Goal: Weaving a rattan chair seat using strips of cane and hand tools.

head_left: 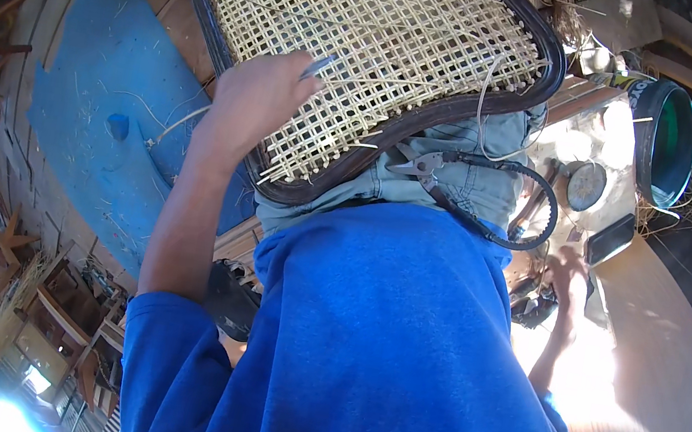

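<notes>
The cane panel (375, 31) lies across the lap (458, 139), presumably for support; the left hand (256, 98) grips a thin tool (317, 67) over it. Pliers (423, 166) lie alongside, likely for reach. Right hand (568, 274) near phone (610, 240): finger spread cannot be told.

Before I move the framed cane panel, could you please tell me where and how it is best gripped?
Probably by the dark frame at its rounded right corner, coming from the person's right: the frame is exposed there, while the left hand is over the left side, and the woven cane panel itself is full of gaps.
</notes>
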A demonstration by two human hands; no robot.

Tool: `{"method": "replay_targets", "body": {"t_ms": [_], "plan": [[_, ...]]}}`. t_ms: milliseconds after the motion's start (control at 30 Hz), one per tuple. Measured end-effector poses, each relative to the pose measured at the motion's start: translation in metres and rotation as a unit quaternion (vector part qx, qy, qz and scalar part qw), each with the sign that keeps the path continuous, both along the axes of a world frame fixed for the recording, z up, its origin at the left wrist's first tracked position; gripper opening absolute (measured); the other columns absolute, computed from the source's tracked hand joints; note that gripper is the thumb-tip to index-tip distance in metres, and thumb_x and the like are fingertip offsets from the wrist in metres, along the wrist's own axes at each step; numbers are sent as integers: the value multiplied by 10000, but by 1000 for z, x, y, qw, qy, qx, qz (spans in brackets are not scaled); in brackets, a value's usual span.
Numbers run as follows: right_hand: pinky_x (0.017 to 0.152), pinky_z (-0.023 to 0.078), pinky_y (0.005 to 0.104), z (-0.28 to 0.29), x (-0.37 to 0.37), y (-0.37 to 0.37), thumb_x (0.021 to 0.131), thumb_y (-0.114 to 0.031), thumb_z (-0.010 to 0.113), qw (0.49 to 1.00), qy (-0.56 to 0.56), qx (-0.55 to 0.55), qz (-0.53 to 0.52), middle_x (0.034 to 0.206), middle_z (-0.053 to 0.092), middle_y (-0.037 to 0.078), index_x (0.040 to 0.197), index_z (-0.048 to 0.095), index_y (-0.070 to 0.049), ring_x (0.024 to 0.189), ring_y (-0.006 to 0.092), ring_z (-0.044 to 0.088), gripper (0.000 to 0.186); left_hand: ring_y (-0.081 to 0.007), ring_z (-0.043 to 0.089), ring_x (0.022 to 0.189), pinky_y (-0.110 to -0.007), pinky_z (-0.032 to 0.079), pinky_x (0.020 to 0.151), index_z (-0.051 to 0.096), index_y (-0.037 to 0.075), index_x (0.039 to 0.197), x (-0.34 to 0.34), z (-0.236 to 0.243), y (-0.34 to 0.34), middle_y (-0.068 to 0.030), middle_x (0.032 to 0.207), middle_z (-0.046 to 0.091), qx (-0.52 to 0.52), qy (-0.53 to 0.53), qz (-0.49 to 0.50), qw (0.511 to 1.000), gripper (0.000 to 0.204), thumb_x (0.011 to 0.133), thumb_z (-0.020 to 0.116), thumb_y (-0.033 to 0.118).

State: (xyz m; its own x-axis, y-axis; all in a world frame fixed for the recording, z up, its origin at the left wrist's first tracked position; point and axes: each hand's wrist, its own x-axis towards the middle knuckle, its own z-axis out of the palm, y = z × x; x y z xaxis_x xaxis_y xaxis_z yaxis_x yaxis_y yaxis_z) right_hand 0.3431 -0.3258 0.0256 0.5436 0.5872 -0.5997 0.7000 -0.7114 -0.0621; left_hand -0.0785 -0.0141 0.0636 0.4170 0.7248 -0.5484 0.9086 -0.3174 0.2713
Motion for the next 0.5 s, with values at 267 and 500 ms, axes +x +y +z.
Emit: {"method": "replay_targets", "body": {"t_ms": [267,500], "plan": [[754,482,276,82,-139,185,895,-263,583,903,307,302,15,966,639,82,1174,587,-61,892,173,599,345,-367,602,818,-449,454,712,590,50,895,-41,-5,4,-185,809,621,-20,2,116,993,296,869,533,339],[624,414,191,125,-120,202,868,-76,604,899,332,274,82,857,592,1,972,641,-4,712,65,528,132,-379,584,835,-438,447,727,590,40,947,-45,4,-10,-191,865,615,51,-10,82,995,292,885,522,317]]}}
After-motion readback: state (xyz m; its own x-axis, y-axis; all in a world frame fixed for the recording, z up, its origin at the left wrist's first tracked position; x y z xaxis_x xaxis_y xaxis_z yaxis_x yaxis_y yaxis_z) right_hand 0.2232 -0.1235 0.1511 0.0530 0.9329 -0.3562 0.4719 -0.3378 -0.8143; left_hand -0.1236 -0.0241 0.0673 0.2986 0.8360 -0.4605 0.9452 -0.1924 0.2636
